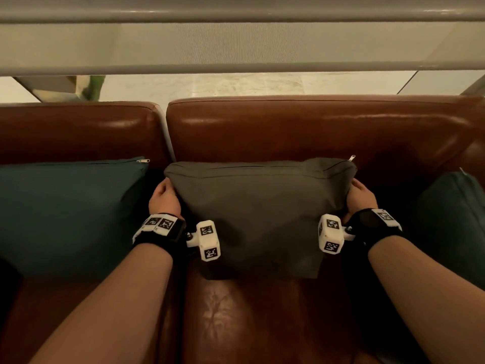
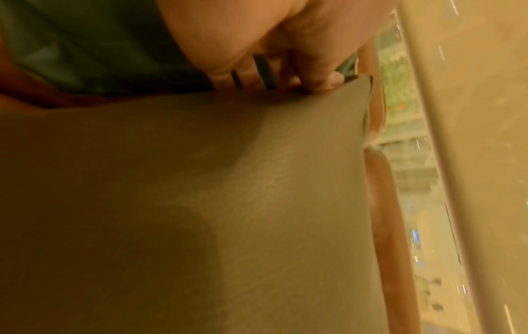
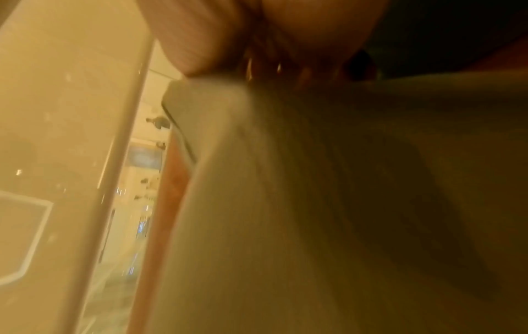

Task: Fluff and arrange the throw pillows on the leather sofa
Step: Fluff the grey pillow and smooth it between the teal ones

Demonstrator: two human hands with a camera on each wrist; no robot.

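Now both hands, left hand (image 1: pixel 164 197) and right hand (image 1: pixel 360 197), clamp the grey pillow (image 1: pixel 258 214) at frame centre, mid-fluff; next probably squeezing inward, then seating it against the sofa back (image 1: pixel 301 130).

The middle pillow (image 1: pixel 262 206) leans against the sofa (image 1: pixel 301 132) back, between the left hand (image 1: pixel 164 197) and right hand (image 1: pixel 360 197); another pillow (image 1: pixel 65 211) sits left, a third pillow (image 1: pixel 451 219) right.

A lounge or lobby, by the look of it: a brown leather sofa (image 1: pixel 301 127) with throw pillows (image 1: pixel 65 206) backs onto a railing (image 1: pixel 236 67) over pale marble floor (image 1: pixel 236 84) (below, seemingly).
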